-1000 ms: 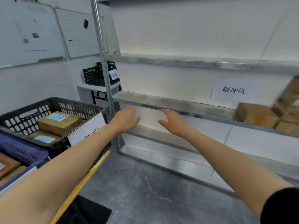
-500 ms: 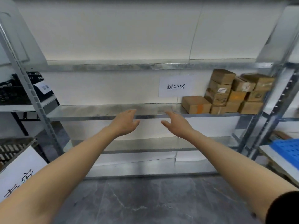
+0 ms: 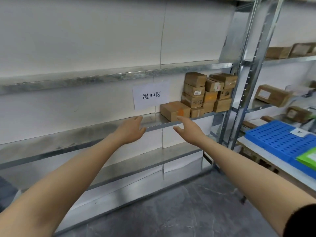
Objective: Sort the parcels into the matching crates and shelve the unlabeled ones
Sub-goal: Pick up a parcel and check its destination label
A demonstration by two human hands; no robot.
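Your metal shelf (image 3: 85, 136) carries the stacked brown parcels (image 3: 205, 94) at its right end, beside the upright. Both your hands are empty, fingers straight and spread: left hand (image 3: 131, 132) at the shelf's front edge, right hand (image 3: 189, 130) near the frontmost parcel (image 3: 172, 109).

Both hands, left (image 3: 130, 130) and right (image 3: 189, 130), reach empty toward the metal shelf (image 3: 106, 130) beside stacked parcels (image 3: 203, 94).

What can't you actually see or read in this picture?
Head view only:
- labels on the stacked boxes: too small and blurred to read.
- green thing: cut off by the right edge.
- Whether the right hand touches the front box: fingertips overlap it.
- tag on the blue crate: too small.
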